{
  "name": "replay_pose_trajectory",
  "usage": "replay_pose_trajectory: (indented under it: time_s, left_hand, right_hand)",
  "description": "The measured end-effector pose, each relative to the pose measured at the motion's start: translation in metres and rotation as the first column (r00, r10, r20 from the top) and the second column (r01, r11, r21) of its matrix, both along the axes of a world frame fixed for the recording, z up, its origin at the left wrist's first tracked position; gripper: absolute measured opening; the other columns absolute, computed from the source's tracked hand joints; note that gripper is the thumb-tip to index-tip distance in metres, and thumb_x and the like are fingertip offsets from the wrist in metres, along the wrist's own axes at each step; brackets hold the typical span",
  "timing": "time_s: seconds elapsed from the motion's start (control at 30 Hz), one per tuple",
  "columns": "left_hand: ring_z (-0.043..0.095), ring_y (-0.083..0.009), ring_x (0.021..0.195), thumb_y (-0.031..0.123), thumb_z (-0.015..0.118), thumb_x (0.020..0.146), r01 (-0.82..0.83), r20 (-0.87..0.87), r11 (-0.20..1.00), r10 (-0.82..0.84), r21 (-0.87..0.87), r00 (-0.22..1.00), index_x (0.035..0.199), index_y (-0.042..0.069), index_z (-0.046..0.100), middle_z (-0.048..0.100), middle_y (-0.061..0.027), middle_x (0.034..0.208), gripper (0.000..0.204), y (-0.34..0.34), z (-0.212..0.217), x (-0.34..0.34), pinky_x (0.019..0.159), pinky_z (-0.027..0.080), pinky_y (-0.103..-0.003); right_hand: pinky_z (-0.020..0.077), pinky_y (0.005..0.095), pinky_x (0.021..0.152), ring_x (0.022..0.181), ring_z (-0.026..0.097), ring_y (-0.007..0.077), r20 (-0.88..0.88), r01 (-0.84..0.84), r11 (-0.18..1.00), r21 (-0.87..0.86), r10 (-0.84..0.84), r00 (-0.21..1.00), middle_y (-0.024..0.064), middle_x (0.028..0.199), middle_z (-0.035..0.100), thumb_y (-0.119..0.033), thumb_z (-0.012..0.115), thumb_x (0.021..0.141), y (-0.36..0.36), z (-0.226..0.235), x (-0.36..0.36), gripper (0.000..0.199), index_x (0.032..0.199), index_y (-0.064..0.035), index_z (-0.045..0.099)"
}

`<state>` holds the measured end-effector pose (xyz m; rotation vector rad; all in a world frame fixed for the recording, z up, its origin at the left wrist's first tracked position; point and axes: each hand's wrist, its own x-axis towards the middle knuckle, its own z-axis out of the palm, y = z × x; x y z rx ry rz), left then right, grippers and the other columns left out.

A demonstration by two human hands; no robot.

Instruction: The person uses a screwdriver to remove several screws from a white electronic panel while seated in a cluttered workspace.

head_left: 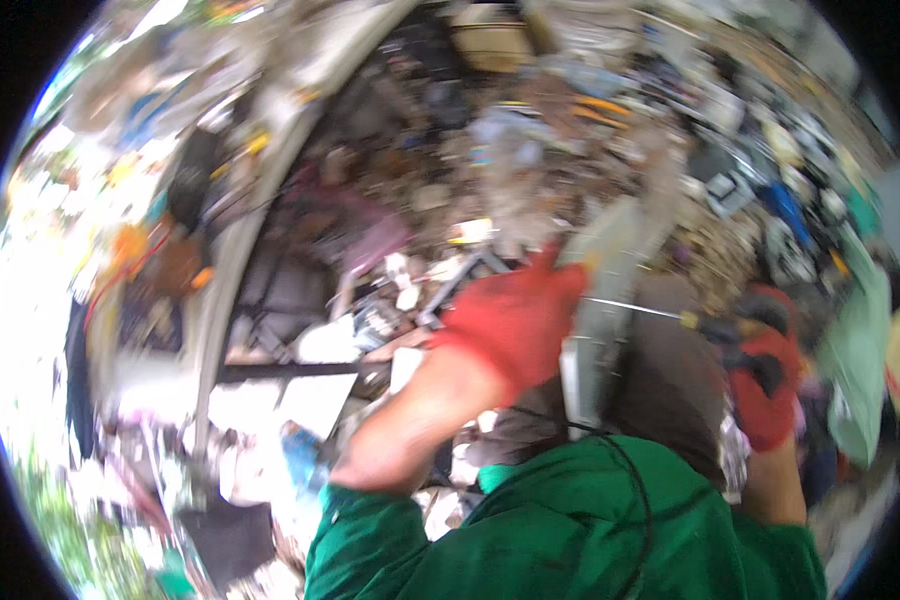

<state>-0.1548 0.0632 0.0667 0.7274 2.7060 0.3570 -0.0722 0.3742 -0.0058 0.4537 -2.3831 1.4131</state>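
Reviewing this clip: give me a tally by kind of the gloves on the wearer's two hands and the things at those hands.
Red gloves: 2 (left hand, right hand)
Screwdriver-like tool, in the right hand: 1
Pale grey panel-like piece, at the left hand; blur hides the grip: 1
Total: 4

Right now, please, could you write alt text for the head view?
A person's red-gloved right hand points a screwdriver at a pale panel; the red-gloved left hand is at the panel's edge. Blurred mixed scrap lies heaped around.
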Motion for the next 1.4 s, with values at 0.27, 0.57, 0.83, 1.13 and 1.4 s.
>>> replay_pose_trajectory:
  time_s: [0.27, 0.57, 0.83, 1.13, 1.4]
  left_hand:
    - [0.070, -0.0337, 0.096, 0.009, 0.061, 0.085, 0.155, -0.165, 0.971, -0.185, -0.180, 0.969, 0.114, 0.002, 0.056, 0.059, -0.0239, 0.126, 0.030, -0.001, 0.000, -0.003, 0.077, 0.056, -0.043]
    - [0.064, -0.0382, 0.107, 0.007, 0.069, 0.084, 0.055, -0.322, 0.913, 0.086, 0.405, 0.943, 0.111, 0.004, 0.064, 0.062, -0.0185, 0.130, 0.027, -0.041, 0.028, 0.006, 0.091, 0.053, -0.042]
    - [0.066, -0.0326, 0.099, 0.021, 0.069, 0.091, -0.696, -0.746, 0.578, 0.659, 0.426, 0.091, 0.106, 0.009, 0.074, 0.071, -0.0148, 0.105, 0.020, -0.254, 0.053, 0.038, 0.090, 0.051, -0.041]
    - [0.066, -0.0331, 0.109, 0.021, 0.059, 0.097, -0.789, -0.652, 0.441, 0.755, 0.428, 0.069, 0.125, 0.004, 0.066, 0.067, -0.0198, 0.121, 0.033, -0.317, 0.086, 0.026, 0.091, 0.051, -0.042]
    - [0.042, -0.0290, 0.142, 0.011, 0.068, 0.090, -0.269, -0.067, 0.475, 0.578, 0.838, 0.813, 0.152, -0.002, 0.035, 0.046, -0.0189, 0.150, 0.072, -0.087, -0.087, 0.091, 0.120, 0.029, -0.042]
  right_hand:
    - [0.0440, 0.0281, 0.083, 0.093, 0.052, 0.0137, 0.299, 0.195, 0.886, -0.421, -0.068, 0.952, 0.0087, 0.115, 0.055, -0.003, 0.058, 0.086, 0.012, -0.026, 0.016, 0.017, 0.101, -0.0051, 0.054]
    - [0.0476, 0.0298, 0.078, 0.089, 0.056, 0.0142, 0.244, 0.155, 0.828, -0.539, -0.022, 0.970, 0.0073, 0.110, 0.055, -0.003, 0.057, 0.089, 0.033, -0.054, 0.016, 0.024, 0.112, -0.0047, 0.053]
    - [0.0505, 0.0338, 0.069, 0.078, 0.061, 0.0185, 0.351, 0.208, 0.778, -0.593, 0.018, 0.936, 0.0116, 0.109, 0.060, -0.024, 0.055, 0.099, 0.007, -0.038, 0.026, 0.033, 0.124, -0.0032, 0.052]
    - [0.0492, 0.0296, 0.070, 0.079, 0.060, 0.0150, 0.436, 0.271, 0.755, -0.596, 0.021, 0.899, 0.0090, 0.101, 0.061, -0.023, 0.059, 0.096, -0.002, -0.041, 0.027, 0.035, 0.123, -0.0032, 0.052]
    - [0.0499, 0.0345, 0.089, 0.107, 0.061, 0.0222, 0.589, 0.134, 0.823, -0.552, 0.271, 0.762, 0.0121, 0.120, 0.059, -0.036, 0.067, 0.088, 0.003, -0.033, 0.056, 0.059, 0.131, 0.0008, 0.050]
